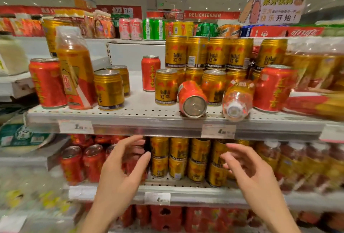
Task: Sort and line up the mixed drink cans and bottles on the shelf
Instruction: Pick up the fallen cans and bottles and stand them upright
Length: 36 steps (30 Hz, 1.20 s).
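Left hand (119, 173): raised in front of the lower shelf, fingers spread and loosely bent, holding nothing.
Right hand (249, 173): raised opposite it, fingers apart and relaxed, also empty.
Shelf (149, 119): white perforated board just above both hands, carrying the mixed drinks.
Tipped red can (192, 99): lying on its side at the front edge, base facing out, against an upright gold can (166, 87).
Tipped bottle (237, 102): lying beside the red can, white cap toward the camera (it slightly overhangs the edge).
Upright bottle (76, 70): at the left, between a red can (47, 82) and a gold front can (108, 90).
Lone red can (150, 73): standing further back, mid-shelf.
Stacked gold cans (208, 53): two tiers at the rear right.
Right red can (273, 88): upright, just beside the tipped bottle.
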{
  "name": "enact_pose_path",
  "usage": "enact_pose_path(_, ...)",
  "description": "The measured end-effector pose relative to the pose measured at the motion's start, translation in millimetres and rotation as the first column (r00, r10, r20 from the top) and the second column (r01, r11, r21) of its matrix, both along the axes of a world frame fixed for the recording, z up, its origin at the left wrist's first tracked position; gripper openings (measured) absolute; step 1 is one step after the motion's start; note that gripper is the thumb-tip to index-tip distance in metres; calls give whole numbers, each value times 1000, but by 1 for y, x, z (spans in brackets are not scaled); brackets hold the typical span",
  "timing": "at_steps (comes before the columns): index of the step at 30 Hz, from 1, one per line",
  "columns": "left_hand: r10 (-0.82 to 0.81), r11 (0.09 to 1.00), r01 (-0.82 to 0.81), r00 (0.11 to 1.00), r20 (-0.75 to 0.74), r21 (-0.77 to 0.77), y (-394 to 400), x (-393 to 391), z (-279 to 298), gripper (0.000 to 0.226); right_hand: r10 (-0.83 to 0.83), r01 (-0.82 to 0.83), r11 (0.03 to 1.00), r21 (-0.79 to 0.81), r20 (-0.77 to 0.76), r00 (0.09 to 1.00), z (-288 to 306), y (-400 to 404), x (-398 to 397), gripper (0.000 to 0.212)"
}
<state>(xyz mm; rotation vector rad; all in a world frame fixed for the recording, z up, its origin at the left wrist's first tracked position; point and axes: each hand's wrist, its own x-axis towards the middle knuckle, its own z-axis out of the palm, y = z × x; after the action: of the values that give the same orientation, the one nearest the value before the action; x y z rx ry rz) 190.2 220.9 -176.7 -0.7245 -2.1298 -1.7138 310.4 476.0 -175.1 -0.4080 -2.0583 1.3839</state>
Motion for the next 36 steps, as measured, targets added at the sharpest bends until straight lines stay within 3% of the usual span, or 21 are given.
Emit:
enact_pose_path(7, -16, 999, 13, 998, -63, -37, 38, 13, 16, 33, -64, 64, 998, 30, 9, 998, 11, 33, 26, 19)
enact_pose_path(13, -73, 995, 59, 978, -197, -80, 42, -2, 42, 36, -184, 182, 937, 299, -23, 983, 47, 38, 40, 20)
enact_pose_path(16, -105, 990, 71, 949, -298, -121, 41, -17, 59, 37, -233, 250, 839, 483, -96, 968, 71, 36, 37, 23)
enact_pose_path(21, -128, 970, 6, 863, -489, -244, 41, -59, 90, 41, -178, 251, 609, 753, -179, 968, 113, 29, 16, 35)
enact_pose_path(26, -136, 923, -104, 812, -568, -370, 54, -99, 112, 54, -50, 99, 375, 922, -87, 995, 145, 15, -18, 47)
enact_pose_path(29, -92, 907, -176, 805, -586, -383, 60, -113, 115, 57, -14, -73, 240, 968, 78, 997, 153, 3, -44, 68)
enact_pose_path(32, -91, 902, -161, 834, -543, -400, 63, -125, 110, 59, 20, -184, 178, 967, 184, 983, 147, -6, -69, 82)
enact_pose_path(36, -174, 925, -11, 877, -448, -381, 63, -132, 105, 60, 12, -109, 131, 985, 109, 994, 136, -12, -85, 80)
